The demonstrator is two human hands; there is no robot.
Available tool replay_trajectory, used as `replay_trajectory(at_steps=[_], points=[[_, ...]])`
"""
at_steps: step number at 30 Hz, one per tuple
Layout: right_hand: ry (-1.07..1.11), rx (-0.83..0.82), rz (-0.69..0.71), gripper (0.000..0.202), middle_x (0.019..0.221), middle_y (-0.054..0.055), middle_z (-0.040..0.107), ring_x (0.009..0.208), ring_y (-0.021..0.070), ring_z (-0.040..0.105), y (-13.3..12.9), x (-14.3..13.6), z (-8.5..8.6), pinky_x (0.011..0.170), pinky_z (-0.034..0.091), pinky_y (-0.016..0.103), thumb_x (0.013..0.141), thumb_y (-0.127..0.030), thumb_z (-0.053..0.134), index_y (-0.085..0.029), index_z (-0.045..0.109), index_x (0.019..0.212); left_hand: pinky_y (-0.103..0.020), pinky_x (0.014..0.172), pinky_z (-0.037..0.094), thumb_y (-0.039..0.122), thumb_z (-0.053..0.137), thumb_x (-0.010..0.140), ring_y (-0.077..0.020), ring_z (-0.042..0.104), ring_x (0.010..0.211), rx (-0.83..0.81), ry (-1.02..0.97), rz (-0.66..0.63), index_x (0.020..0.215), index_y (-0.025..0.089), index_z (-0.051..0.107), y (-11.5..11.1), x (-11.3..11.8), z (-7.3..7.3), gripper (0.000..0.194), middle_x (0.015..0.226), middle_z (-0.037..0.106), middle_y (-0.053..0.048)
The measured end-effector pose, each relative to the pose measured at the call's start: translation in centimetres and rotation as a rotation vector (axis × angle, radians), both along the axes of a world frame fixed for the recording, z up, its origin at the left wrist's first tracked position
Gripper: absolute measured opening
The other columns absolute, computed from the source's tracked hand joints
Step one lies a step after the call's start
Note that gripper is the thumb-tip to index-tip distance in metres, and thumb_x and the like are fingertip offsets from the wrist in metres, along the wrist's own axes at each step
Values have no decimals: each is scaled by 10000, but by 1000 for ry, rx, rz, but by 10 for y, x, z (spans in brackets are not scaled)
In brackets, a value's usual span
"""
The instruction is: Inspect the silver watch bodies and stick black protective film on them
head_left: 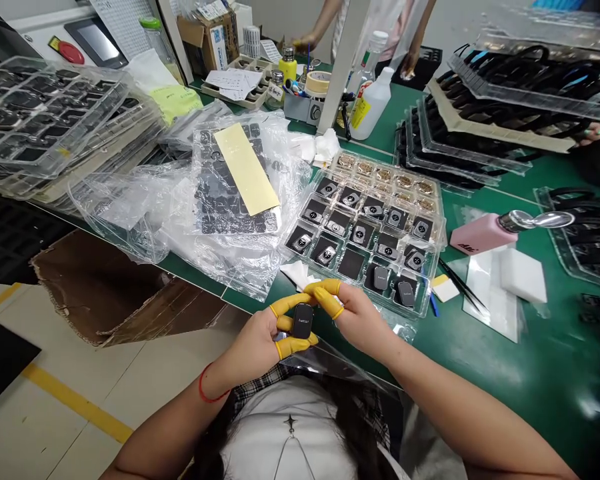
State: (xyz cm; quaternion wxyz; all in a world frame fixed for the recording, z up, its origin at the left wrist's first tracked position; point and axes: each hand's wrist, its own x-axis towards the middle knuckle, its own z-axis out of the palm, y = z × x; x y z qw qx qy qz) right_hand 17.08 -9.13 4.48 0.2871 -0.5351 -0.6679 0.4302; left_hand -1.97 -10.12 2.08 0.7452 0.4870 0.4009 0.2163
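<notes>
My left hand (270,337), in yellow finger cots, grips a small dark smartwatch body (303,321) by its sides, with its face and light lettering turned up. Beside its upper right corner is my right hand (343,308), also in yellow finger cots, thumb and fingers pinched together; what they hold, if anything, is hidden. A crumpled white wipe (296,272) shows just beyond those fingertips. Past my hands lies a clear plastic tray (314,265) of similar watch bodies, most with their round sensor backs up. One front compartment (351,265) shows only its dark lining.
Bagged sheets and a yellow paper strip (247,170) lie at left. On the right are a pink pump bottle (483,235), black tweezers (463,287) and a white foam block (523,275). Stacked trays (500,113) stand behind. Other people's arms (325,23) show at the back.
</notes>
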Motion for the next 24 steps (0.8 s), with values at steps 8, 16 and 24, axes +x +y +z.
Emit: replay_trajectory(at_steps=[8,16,24], points=[[-443,539,65,146,893,64,664,824,215,552,-12,-3,3,918,378,463,925,-260,519,-199,644,969,-264,757,515,329,716,775,-168,638,829,111,48,36,1445,234,364,-9,-4,-10,763,943,735,-49],[-244,540,77,73,876,32,656,840,189,563,-16,-8,11,986,344,483,882,-194,581,-223,628,835,-255,788,516,306,719,779,-179,670,883,106,47,23,1415,245,416,-5,-4,-3,707,939,740,-35],[313,-226,-49,254,1033,55,633,952,195,594,-5,-6,7,876,465,371,800,-427,670,-197,607,712,-284,818,523,296,736,768,-205,692,903,12,-21,-25,1384,226,453,-3,-3,4,681,946,750,-61]])
